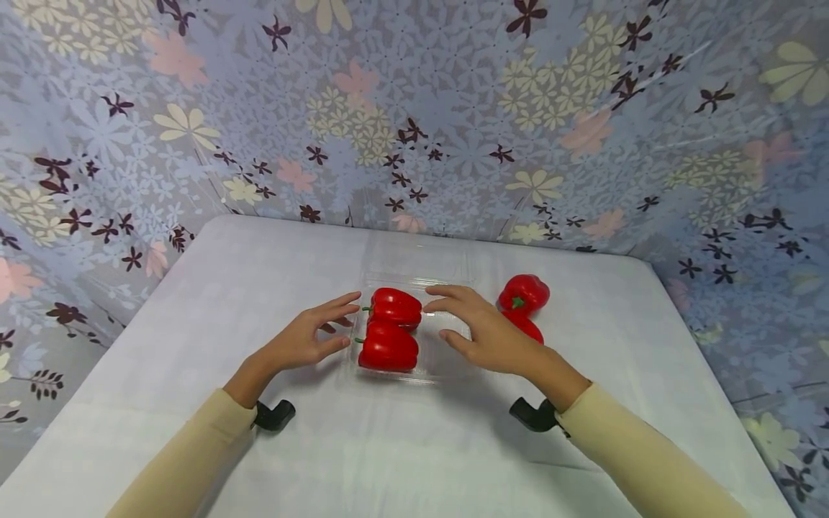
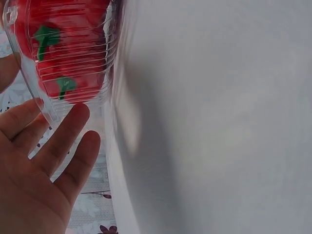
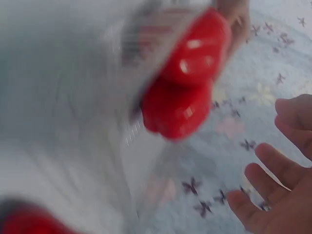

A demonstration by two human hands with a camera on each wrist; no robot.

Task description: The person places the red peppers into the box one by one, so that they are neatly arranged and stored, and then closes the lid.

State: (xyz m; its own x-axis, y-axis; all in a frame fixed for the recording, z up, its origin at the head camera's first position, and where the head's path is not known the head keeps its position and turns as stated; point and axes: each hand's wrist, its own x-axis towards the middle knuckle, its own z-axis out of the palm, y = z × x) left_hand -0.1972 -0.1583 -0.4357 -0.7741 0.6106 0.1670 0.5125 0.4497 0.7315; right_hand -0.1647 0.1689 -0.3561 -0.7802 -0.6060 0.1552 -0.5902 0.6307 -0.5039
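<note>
Two red bell peppers lie on their sides in a clear plastic clamshell box (image 1: pixel 445 362), the back pepper (image 1: pixel 396 306) right behind the front pepper (image 1: pixel 388 348). Both green stems point left. My left hand (image 1: pixel 304 337) is at the box's left side, its fingers spread and extended; in the left wrist view the fingertips (image 2: pixel 80 114) come right up to the ribbed wall. Over the box's right part hovers my right hand (image 1: pixel 482 332), fingers loosely bent with nothing between them. The right wrist view is blurred but shows that hand (image 3: pixel 280 195) apart from the peppers (image 3: pixel 178 109).
The box's transparent lid (image 1: pixel 421 260) is folded back toward the wall. Beyond my right hand lie two more red peppers, one whole pepper (image 1: pixel 524 293) and one partly hidden pepper (image 1: pixel 527 327). A white cloth (image 1: pixel 291 460) covers the table, with a floral curtain (image 1: pixel 440 129) behind it.
</note>
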